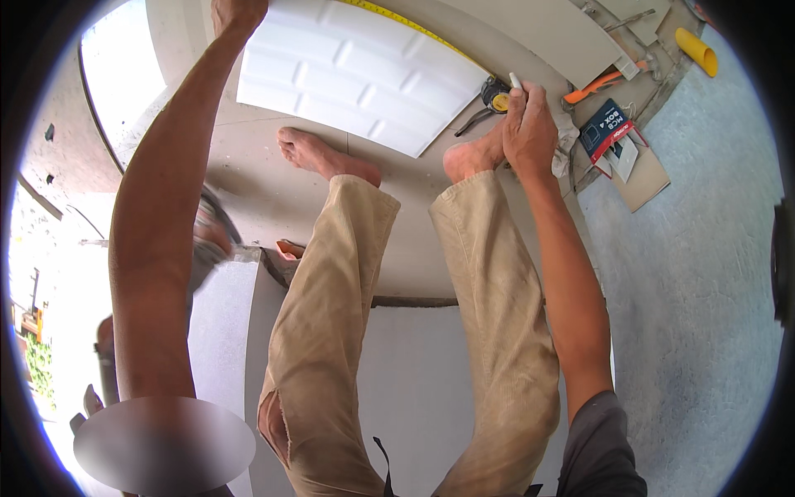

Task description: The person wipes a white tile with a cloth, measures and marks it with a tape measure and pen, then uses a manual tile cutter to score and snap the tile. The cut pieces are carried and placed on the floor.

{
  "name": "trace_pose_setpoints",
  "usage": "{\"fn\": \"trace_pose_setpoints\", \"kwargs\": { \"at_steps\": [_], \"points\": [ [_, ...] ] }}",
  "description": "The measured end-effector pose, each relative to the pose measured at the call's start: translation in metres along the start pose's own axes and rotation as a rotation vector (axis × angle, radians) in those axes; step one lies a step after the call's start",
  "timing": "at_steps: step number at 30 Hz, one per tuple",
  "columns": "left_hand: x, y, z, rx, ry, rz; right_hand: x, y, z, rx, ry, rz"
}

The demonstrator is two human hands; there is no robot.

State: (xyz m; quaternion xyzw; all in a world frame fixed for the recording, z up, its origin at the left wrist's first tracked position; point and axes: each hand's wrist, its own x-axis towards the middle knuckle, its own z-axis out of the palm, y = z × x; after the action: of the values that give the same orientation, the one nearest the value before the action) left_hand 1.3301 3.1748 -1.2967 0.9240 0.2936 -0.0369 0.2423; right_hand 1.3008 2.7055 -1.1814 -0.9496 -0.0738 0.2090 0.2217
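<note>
A pen (515, 81) is being clamped by the right hand (532, 128); on the floor (414, 257), the tile (356, 79) is being edged by the tape (498, 101) — the grip of the left hand (239, 12) cannot be told — and white card (625, 157) is showing at the box (604, 130).

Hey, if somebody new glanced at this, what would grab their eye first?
Probably the big white panel with its raised brick pattern, lying at upper center beyond the bare feet, a yellow measuring tape along its far edge. Next, the right hand beside the panel, holding a slim white stick. Then the bright yellow tube at upper right, near the orange-handled hammer.
</note>
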Motion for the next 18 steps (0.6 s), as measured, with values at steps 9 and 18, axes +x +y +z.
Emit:
{"fn": "trace_pose_setpoints", "kwargs": {
  "at_steps": [9, 18],
  "points": [
    [-0.002, -0.012, 0.001, 0.016, 0.036, 0.029, 0.010, -0.036, 0.006, 0.634, -0.336, 0.387],
    [-0.012, 0.023, -0.009, 0.076, 0.004, -0.132, 0.009, -0.062, 0.017, 0.917, -0.307, 0.433]
  ]
}}
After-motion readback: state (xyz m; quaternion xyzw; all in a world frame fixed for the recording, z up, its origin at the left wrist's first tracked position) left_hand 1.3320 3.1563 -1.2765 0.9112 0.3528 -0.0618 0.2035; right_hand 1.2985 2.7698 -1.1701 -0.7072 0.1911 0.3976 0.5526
